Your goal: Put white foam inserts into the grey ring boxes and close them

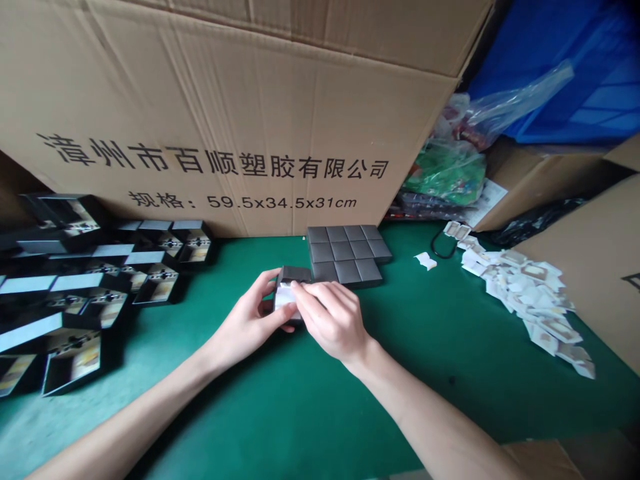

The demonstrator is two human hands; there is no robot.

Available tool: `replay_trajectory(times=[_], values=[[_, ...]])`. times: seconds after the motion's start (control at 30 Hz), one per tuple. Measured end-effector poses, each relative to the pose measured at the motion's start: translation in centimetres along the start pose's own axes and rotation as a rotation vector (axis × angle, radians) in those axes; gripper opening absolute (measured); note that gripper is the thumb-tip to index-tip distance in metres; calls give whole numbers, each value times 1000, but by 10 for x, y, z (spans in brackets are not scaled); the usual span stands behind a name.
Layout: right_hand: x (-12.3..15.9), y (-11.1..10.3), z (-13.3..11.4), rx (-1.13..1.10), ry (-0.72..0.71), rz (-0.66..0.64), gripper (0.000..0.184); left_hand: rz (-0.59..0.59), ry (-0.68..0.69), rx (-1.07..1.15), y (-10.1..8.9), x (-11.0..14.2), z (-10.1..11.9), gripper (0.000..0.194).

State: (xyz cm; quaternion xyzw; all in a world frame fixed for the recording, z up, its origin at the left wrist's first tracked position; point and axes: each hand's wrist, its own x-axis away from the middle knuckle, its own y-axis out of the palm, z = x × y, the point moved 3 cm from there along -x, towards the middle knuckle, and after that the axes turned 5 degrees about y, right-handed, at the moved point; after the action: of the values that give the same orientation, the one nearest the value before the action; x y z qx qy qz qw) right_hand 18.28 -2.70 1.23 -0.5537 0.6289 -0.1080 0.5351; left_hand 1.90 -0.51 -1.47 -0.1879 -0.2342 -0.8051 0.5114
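In the middle of the table, a small dark hinged box stands with its lid up. My left hand is wrapped round its left side, the thumb lying across the front. A white insert shows in the box opening. My right hand is closed, its fingertips pressed together on the insert at the box's upper right. What lies under those fingertips is hidden. Just beyond my right hand, several closed dark boxes sit in tight rows.
Several open dark boxes stand on the left of the green table. A heap of white inserts lies at the right, with one loose white piece nearby. A large cardboard carton walls off the back; plastic bags sit beside it.
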Motion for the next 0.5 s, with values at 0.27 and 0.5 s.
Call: replay_trajectory(times=[0.27,0.5], values=[[-1,2,-2,17,21,-55,11,-8,24,-31,-1,0,-3,60],[0,2,0,-21,61,-4,20,-10,10,-28,-2,0,-5,64]])
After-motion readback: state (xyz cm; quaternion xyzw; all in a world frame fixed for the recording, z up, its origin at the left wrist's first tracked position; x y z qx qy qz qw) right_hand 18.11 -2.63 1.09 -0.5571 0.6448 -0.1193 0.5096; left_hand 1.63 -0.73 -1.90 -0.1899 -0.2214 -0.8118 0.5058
